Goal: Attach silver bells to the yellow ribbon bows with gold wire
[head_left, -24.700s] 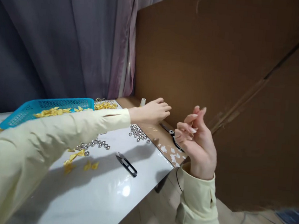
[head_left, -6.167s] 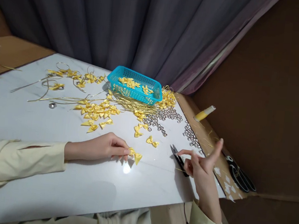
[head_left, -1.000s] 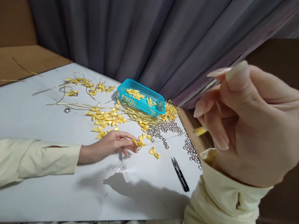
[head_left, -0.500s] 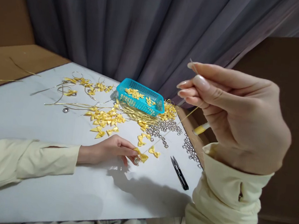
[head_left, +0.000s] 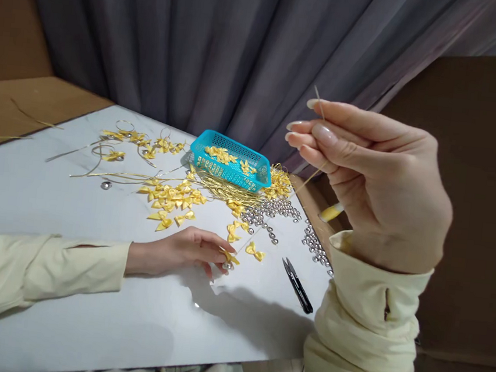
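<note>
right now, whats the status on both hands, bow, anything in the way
Left hand: yellow bow in its grip. Right hand: raised, thread pinched in its grip. Little seems in the way: black snips on the table, touching neither hand.

Dk grey-purple curtain [head_left: 200, 41] hangs in folds behind the white tbl [head_left: 87, 305], w/ a brown panel [head_left: 483, 203] standing on the R and a brown wall [head_left: 14, 17] far L. Blue plastic bskt [head_left: 248, 182] sits nr the tbl's back edge, gold wire bundle [head_left: 229, 190] along its near side. Blk snips [head_left: 299, 290] lie flat nr the R edge, blades a bit apart; thin loose strands [head_left: 35, 116] on brown board [head_left: 66, 95] at L.
</note>
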The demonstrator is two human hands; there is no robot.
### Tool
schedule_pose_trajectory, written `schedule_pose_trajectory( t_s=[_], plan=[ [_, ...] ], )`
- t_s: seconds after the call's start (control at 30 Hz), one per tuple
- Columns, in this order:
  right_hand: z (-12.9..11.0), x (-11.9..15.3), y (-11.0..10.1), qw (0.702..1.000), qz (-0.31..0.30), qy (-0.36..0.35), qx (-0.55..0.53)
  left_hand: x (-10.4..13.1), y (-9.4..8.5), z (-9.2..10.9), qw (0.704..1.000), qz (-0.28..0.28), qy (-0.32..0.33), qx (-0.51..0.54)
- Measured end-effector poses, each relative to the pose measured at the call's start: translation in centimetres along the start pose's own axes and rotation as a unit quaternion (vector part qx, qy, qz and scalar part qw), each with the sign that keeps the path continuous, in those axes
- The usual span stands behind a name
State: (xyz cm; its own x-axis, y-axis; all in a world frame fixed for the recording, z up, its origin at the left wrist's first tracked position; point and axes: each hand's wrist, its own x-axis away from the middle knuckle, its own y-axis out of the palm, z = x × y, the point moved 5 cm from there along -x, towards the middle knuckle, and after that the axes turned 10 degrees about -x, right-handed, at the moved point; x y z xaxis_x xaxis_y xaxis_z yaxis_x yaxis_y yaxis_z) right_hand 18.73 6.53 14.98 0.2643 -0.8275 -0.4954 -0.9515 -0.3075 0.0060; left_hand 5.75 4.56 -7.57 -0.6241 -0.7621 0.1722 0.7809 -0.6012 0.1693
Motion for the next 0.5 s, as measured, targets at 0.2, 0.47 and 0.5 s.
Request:
schedule_pose_trajectory(
  t_s=[0.2,0.47,0.5],
  plan=[
    [0.21,-0.19,0.49,0.999,-0.020,-0.003,-0.042,0.29,0.51,0.44,0.999,-0.008,0.001,-0.050],
    [-0.52,0.09,0.52,0.999,-0.024,-0.021,-0.021,0.45,0.20,-0.04,0.993,0.056,-0.002,-0.108],
    [-0.63,0.19,0.45,0.999,-0.025,-0.023,-0.016,0.49,0.08,-0.09,0.990,0.070,0.002,-0.121]
  ],
)
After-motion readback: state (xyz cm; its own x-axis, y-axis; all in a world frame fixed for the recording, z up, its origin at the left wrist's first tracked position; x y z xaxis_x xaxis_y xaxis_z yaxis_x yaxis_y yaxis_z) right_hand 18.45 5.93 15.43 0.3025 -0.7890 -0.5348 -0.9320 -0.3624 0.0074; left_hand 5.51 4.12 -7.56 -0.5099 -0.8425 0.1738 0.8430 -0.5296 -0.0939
